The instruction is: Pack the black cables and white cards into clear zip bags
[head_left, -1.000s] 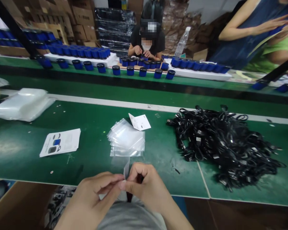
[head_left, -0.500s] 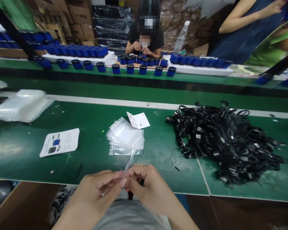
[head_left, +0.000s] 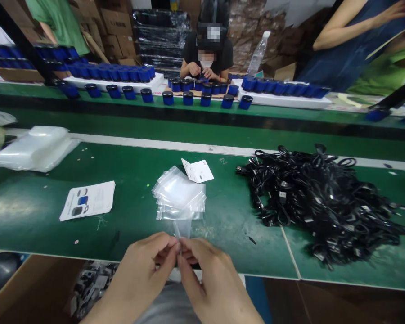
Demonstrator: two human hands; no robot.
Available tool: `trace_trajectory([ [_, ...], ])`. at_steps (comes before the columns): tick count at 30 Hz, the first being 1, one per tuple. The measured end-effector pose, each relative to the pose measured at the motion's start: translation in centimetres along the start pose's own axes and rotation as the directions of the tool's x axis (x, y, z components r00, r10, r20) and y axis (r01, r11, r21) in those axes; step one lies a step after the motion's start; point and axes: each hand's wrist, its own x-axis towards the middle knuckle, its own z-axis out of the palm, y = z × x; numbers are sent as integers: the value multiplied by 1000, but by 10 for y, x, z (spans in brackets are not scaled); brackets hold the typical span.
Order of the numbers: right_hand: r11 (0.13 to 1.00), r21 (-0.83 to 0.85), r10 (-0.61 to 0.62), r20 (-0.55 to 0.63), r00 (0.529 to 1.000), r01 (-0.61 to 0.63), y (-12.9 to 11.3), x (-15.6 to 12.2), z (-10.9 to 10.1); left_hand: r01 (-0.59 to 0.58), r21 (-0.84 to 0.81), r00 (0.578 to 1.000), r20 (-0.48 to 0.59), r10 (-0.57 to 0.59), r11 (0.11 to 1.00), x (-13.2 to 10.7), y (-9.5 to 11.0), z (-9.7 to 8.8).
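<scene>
A clear plastic zip bag (head_left: 183, 227) is pinched at its near end between both hands, close to the table's front edge. My left hand (head_left: 148, 265) is closed on it from the left, thumb against fingertips. My right hand (head_left: 205, 265) pinches it from the right, and the fingertips of both hands meet. Just beyond lies a fanned stack of clear zip bags (head_left: 178, 193), with a folded white leaflet (head_left: 200, 171) at its far corner. To the left rests a stack of printed leaflets (head_left: 99, 200).
A heap of black USB cables (head_left: 310, 202) covers the right side. A pile of plastic bags (head_left: 37, 146) sits at left. Blue jars with black lids (head_left: 188, 98) line the raised far ledge. Behind it a co-worker (head_left: 207, 49) works, and a plastic bottle (head_left: 258, 54) stands nearby.
Both hands have turned inward, and the bag between them has swung from slanting up right to more upright. The whole view has shifted slightly.
</scene>
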Motion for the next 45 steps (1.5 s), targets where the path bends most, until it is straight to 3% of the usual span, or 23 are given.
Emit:
trace_trajectory([
  [3, 999, -49, -20, -15, 1000, 20, -2, 2, 2, -57, -59, 998, 2, 57, 997, 0, 0, 1],
  [5, 984, -174, -43, -50, 998, 33, -1, 5, 6, -96, -77, 995, -14, 95, 992, 0, -1, 2],
  [9, 898, -439, -24, -88, 996, -17, 3, 11, 7, -159, 7, 978, -139, 159, 987, -3, -7, 3],
  [12, 931, -362, 51, 12, 999, -44, 2, 23, -12, -138, 24, 962, -233, 140, 990, -4, -12, 0],
  [14, 968, -249, 49, 46, 998, -36, 0, 43, -30, -88, -12, 969, -232, 82, 996, -4, -14, -3],
  [17, 971, -208, 98, -119, 988, -122, 2, 89, -51, -5, -73, 980, -200, -10, 997, -2, -14, -7],
  [21, 962, -149, 231, -3, 973, -229, 16, 153, -54, 7, -92, 982, -188, -24, 996, -2, -12, -8],
  [24, 948, -98, 310, 74, 948, -302, 26, 177, -49, 19, -94, 984, -173, -36, 995, -6, -12, -8],
  [28, 932, 23, 350, 206, 914, -362, 35, 182, -51, 121, -173, 974, -172, -151, 977, -8, -10, -12],
  [33, 916, 146, 339, 220, 915, -374, 44, 174, -60, 209, -397, 942, -165, -293, 894, -2, -4, -17],
  [42, 927, 152, 309, 205, 929, -342, 48, 173, -55, 201, -449, 936, -173, -306, 871, 3, -1, -18],
  [45, 945, 136, 276, 150, 949, -297, 46, 170, -57, 213, -459, 930, -176, -324, 863, 2, -3, -19],
])
